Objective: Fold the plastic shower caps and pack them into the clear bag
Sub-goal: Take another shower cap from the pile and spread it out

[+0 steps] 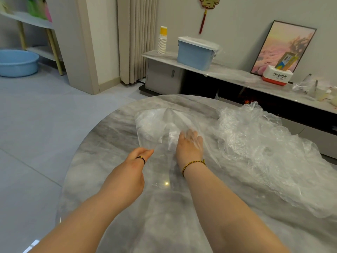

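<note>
My left hand [140,157] pinches mouth of clear bag [153,123] on table [109,128]. Slippy edge could slip out, then mouth flops shut. My right hand [189,143] inside bag, fingers flat. Quick pull could drag stuff back out. Shower caps [255,143] heap at right could slide off.

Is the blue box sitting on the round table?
No, the blue box stands on the low cabinet against the wall.
</note>
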The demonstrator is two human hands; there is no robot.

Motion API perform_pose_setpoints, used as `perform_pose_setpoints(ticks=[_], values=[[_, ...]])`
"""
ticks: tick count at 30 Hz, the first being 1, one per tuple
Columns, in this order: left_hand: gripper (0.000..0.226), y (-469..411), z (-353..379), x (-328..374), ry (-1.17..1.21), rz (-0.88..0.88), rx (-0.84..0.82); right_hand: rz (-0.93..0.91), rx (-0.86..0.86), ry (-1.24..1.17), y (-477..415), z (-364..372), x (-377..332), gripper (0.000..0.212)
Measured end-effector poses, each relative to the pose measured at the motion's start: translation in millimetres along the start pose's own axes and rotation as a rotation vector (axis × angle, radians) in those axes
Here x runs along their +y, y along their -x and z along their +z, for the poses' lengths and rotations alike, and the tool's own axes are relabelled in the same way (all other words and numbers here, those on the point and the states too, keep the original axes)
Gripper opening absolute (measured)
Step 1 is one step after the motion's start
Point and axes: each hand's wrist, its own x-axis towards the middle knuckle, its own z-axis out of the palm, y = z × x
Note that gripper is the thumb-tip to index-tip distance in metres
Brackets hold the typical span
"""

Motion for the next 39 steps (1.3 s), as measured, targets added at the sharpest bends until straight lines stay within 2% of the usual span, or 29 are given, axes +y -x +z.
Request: perform_pose_setpoints(ticks=[2,5,9,18,21,24,27,29,31,34,38,39], values=[[0.066,2.6,-0.4,2.0,-0.01,0.019,0.001,-0.024,0.032,0.018,1.4,-2.0,2.6,0.029],[0.064,5.2,-0.9,2.6,-0.029,0.057,-0.002,-0.045,-0.047,-0.04,0.3,-7.4,5.4,0.017],[0.062,2.6,-3.3,-5.5,-0.023,0.05,0.007,-0.029,-0.195,-0.226,-10.2,-2.3,-3.6,0.02],[0.063,-6.1,5.1,-6.4,-0.064,0.027,-0.008,0.039,-0.146,-0.034,-34.5,17.1,-2.4,0.034],[0.065,-7.9,10.7,-3.8,-0.101,0.01,-0.051,0.047,-0.107,0.027,-33.3,18.6,1.4,0.03],[0.066,-8.4,16.5,-2.8,-0.131,0.01,-0.116,0.063,-0.139,-0.041,-29.6,16.7,7.2,0.028],[0.067,-10.3,21.0,-5.2,-0.126,-0.013,-0.158,0.058,-0.174,-0.182,-20.2,15.3,7.9,0.048],[0.068,-11.5,23.8,-9.1,-0.112,-0.036,-0.164,0.026,-0.179,-0.189,-11.7,14.6,6.6,0.06],[0.068,-13.7,26.0,-13.9,-0.106,-0.065,-0.158,-0.033,-0.149,-0.117,-1.1,12.9,6.5,0.064],[0.067,-15.9,27.4,-18.5,-0.087,-0.126,-0.117,-0.133,-0.144,-0.133,19.2,6.3,9.2,0.068],[0.059,-16.7,28.3,-22.7,-0.001,-0.204,-0.044,-0.275,-0.098,-0.237,52.6,-10.8,25.2,0.053],[0.057,-17.2,27.9,-25.0,0.048,-0.234,-0.018,-0.346,0.003,-0.271,61.8,-11.7,31.4,0.047]])
